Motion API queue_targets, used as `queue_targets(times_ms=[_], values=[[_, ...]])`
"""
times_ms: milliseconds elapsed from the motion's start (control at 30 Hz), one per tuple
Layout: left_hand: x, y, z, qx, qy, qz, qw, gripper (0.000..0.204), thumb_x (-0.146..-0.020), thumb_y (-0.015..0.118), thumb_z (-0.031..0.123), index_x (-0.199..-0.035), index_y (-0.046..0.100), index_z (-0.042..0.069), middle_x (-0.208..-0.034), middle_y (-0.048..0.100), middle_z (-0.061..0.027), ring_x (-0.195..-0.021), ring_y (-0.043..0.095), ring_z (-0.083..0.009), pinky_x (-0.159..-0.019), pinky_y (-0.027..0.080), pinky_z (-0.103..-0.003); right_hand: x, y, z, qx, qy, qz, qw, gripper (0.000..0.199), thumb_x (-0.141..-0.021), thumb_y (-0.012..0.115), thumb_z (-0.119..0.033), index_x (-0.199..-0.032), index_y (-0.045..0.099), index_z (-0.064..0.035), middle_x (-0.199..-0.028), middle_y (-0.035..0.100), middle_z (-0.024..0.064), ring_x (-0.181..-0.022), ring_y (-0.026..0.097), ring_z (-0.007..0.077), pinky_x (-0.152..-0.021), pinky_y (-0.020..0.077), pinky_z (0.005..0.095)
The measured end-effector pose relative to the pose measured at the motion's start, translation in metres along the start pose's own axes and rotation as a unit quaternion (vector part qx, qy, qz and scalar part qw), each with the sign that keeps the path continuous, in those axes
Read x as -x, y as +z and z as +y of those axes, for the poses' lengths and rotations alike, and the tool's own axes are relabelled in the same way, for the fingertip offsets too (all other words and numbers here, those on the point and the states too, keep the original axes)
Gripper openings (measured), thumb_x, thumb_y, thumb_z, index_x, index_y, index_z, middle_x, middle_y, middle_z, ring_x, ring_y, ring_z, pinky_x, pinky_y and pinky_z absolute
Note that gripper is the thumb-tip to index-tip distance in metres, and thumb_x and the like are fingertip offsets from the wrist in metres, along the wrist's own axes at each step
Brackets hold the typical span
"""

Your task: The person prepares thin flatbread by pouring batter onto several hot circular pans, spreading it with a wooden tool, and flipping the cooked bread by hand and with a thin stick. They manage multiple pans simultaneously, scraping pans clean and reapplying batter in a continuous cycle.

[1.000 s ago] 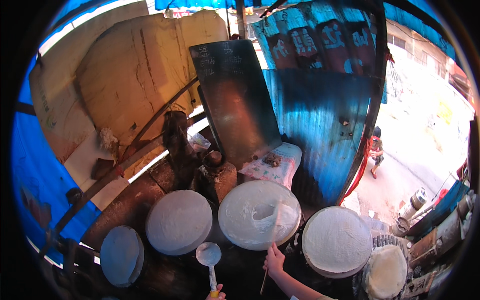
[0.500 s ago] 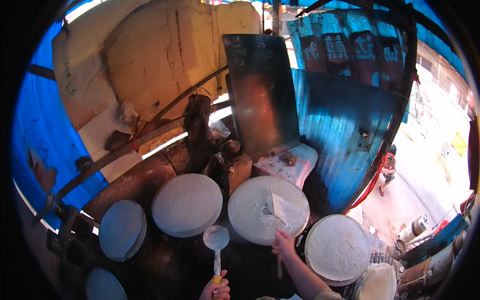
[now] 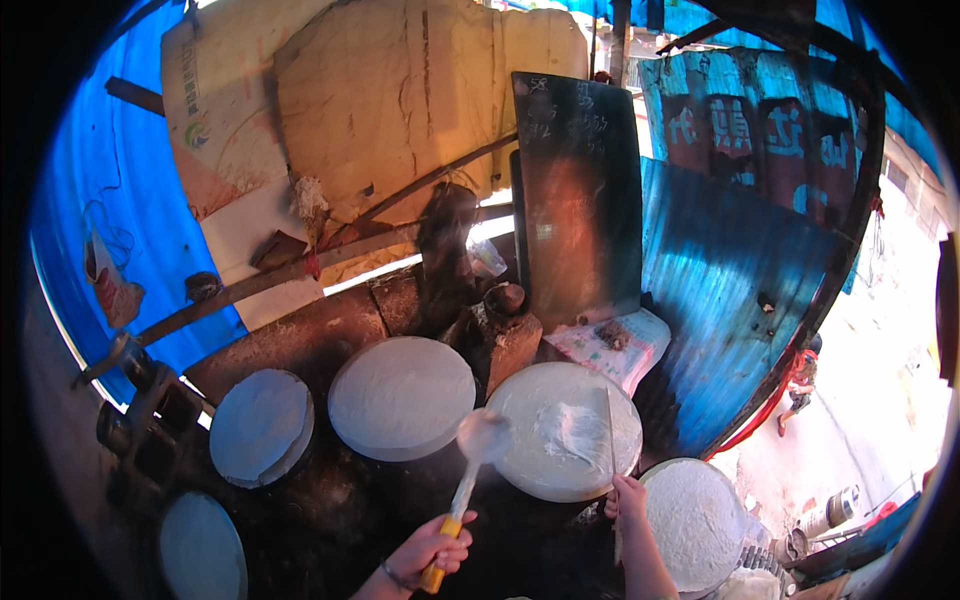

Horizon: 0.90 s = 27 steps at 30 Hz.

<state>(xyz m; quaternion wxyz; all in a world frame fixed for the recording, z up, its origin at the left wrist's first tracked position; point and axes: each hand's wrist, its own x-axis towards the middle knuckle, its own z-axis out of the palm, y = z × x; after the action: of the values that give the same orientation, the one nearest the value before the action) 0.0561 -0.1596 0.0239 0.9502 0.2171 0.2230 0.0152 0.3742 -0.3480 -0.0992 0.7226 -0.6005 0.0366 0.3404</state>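
My left hand (image 3: 430, 552) is closed round the yellow handle of a ladle (image 3: 483, 437). The ladle's pale round bowl, a little blurred, hangs at the left edge of a round griddle (image 3: 538, 490). White batter (image 3: 574, 428) coats that griddle, with a thicker, brighter patch near its middle. In my right hand (image 3: 628, 498) is a thin, flat spreading stick (image 3: 611, 428), which lies across the griddle's right side and points away from me. The stick's lower end shows below my fist.
More round griddles with pale tops stand around: one behind the ladle (image 3: 402, 395), one farther left (image 3: 260, 425), one low at the left (image 3: 203, 550) and a coated one at the right (image 3: 692, 520). A dark upright board (image 3: 578, 200) rises behind. At the far right, a person (image 3: 800, 385) is outside.
My left hand has lifted the ladle up and right, toward the griddle. My right hand has drawn the stick to the griddle's right side, and the batter smear has changed shape. The whole view has shifted.
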Motion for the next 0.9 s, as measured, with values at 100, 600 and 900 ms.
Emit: queue_targets(times_ms=[100,600,900], values=[[-0.033,0.019,0.019,-0.083,-0.016,-0.070,0.994,0.048,-0.078,0.048,-0.002,-0.124,0.038,0.006,-0.078,0.044,-0.0047,-0.049,0.037,-0.0037,-0.043,0.035,-0.015,-0.023,-0.023,0.027,0.094,-0.033,-0.096,0.990,0.016,-0.084,0.059,-0.023,-0.086,0.056,-0.0076,-0.056,0.047,0.0008,-0.039,0.042,0.0110,-0.031,0.0296,0.0239],[-0.222,-0.004,-0.148,-0.249,0.216,0.254,0.909,0.033,-0.079,0.053,0.006,-0.107,0.035,0.007,-0.068,0.047,-0.0043,-0.052,0.045,-0.0109,-0.045,0.040,-0.024,0.080,0.073,0.047,-0.110,0.101,-0.059,0.987,0.016,-0.087,0.053,-0.024,-0.084,0.056,-0.0087,-0.059,0.050,0.0001,-0.047,0.045,0.0090,-0.041,0.0365,0.0227],[-0.141,0.041,-0.063,-0.018,0.003,0.208,0.978,0.010,-0.088,0.048,0.009,-0.094,0.041,0.013,-0.061,0.039,0.0001,-0.045,0.037,-0.0061,-0.041,0.033,-0.018,0.052,0.058,0.065,-0.079,0.113,-0.042,0.990,0.015,-0.087,0.057,-0.021,-0.079,0.056,-0.0078,-0.060,0.053,0.0001,-0.046,0.048,0.0094,-0.039,0.0356,0.0223]])
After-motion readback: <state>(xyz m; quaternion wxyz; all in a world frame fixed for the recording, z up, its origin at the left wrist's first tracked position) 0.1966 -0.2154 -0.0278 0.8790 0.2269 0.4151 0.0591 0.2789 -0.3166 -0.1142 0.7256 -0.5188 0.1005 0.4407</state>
